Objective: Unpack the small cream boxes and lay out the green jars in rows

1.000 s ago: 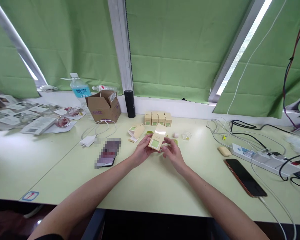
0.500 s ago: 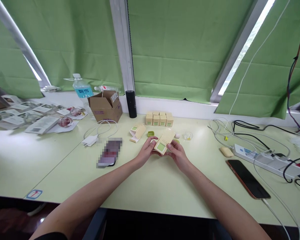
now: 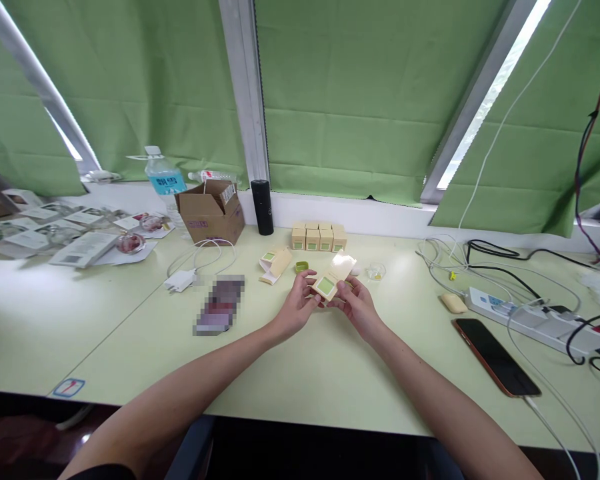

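Note:
A cream cardboard box (image 3: 333, 275) with a green window and a long raised flap is held tilted above the table. My left hand (image 3: 299, 308) grips its left side, fingers curled at the edge. The lower right side is pinched by my right hand (image 3: 359, 305), thumb on the front. Just behind my left fingertips sits a small green tray (image 3: 301, 267). A second cream box (image 3: 275, 265), open at one end, lies to the left. Partly hidden behind the held box is a small pale pink piece (image 3: 355, 271), with a clear plastic dish (image 3: 376, 271) beside it.
Several small cream boxes (image 3: 319, 239) stand in a row at the back. A black bottle (image 3: 263, 208) and an open brown carton (image 3: 211, 213) stand left of them. A phone (image 3: 496, 358), a power strip (image 3: 530, 325) and tangled cables lie on the right; a blurred-out phone-like object (image 3: 220, 305) lies left.
The held box has turned and tipped, so its raised flap now catches the light. My left hand has rolled, and its thumb has moved down to the box's lower edge.

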Motion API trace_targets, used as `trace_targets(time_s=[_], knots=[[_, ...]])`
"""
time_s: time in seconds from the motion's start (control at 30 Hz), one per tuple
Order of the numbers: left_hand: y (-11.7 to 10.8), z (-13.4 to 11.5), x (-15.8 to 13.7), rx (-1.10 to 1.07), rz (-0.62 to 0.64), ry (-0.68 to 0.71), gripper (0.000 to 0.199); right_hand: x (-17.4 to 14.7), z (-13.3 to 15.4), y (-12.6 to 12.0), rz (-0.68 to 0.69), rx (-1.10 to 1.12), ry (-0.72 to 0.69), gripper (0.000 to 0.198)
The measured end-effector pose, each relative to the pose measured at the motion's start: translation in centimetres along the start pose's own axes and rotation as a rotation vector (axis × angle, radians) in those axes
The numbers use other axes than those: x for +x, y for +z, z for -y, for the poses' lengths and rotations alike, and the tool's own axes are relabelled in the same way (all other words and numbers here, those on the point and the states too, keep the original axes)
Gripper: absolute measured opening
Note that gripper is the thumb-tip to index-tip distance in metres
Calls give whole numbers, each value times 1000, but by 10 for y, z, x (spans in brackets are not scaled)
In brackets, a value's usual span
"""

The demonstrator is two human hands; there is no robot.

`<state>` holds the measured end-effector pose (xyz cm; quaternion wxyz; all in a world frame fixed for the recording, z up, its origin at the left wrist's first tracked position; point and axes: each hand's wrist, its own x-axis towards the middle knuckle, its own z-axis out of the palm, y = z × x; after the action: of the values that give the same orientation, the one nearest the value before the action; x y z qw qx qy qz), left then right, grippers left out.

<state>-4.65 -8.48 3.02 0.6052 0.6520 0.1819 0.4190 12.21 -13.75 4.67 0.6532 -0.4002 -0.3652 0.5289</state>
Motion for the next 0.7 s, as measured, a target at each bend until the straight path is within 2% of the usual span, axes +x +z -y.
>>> trace_targets(time_s=[0.7], knots=[[-1, -5, 1, -39, -11, -57, 50, 1, -2, 0, 5, -80, -2, 58]])
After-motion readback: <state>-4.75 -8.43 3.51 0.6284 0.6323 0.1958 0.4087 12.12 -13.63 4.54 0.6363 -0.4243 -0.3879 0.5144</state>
